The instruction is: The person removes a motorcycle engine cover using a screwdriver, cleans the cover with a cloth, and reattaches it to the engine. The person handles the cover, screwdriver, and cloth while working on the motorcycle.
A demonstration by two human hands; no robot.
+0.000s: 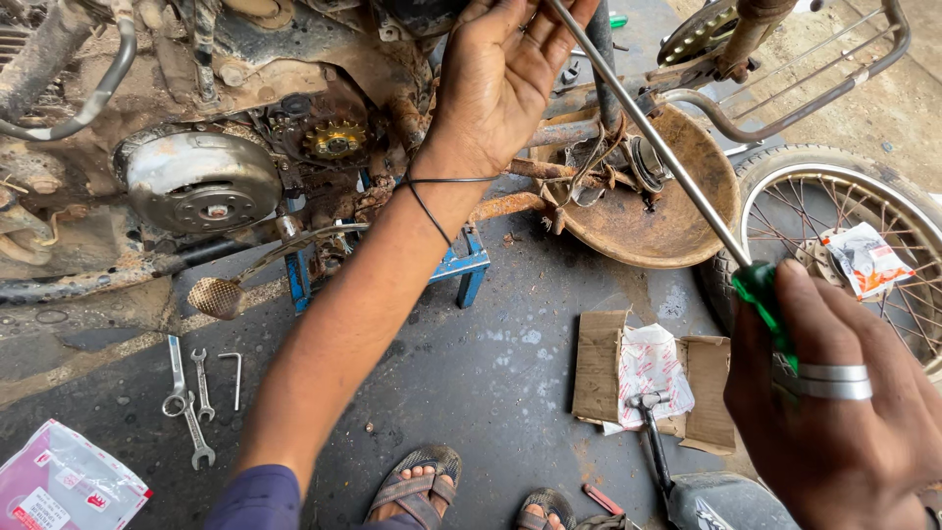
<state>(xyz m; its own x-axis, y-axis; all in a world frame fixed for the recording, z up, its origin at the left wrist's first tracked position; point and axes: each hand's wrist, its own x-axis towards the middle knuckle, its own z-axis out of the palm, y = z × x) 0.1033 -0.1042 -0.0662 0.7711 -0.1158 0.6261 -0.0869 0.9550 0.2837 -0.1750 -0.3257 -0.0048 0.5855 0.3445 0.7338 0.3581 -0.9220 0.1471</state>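
The right hand (844, 412) is closed around the green handle (767, 304) of a long screwdriver (653, 137) at the near right of the scene. The steel shaft runs up and to the left from the handle, passing in front of a rusty round pan (667, 211), and reaches the top edge of the view.

The left hand (500, 79) is raised at the far centre, palm toward the camera. Its fingers curl around the upper end of the shaft, next to the underside of the motorcycle frame (294, 59). Whether those fingers clamp the shaft tightly or only steady it cannot be told. A thin black band (432, 201) circles the left wrist.

To the left of the left forearm, the engine shows a round silver cover (201, 182) and, just right of it, a small brass-coloured sprocket (336, 139). A blue stand (461, 267) sits under the frame, behind the forearm.

On the dark floor at the near left lie several wrenches (191, 397) and an L-shaped hex key (235, 373), with a pink and clear plastic packet (64, 486) in the corner. At the near right, a hammer (653, 432) rests on flattened cardboard (603, 368). A spoked wheel (854, 226) lies at the far right with a small packet (863, 257) on its spokes. Two sandalled feet (422, 486) show at the bottom edge.
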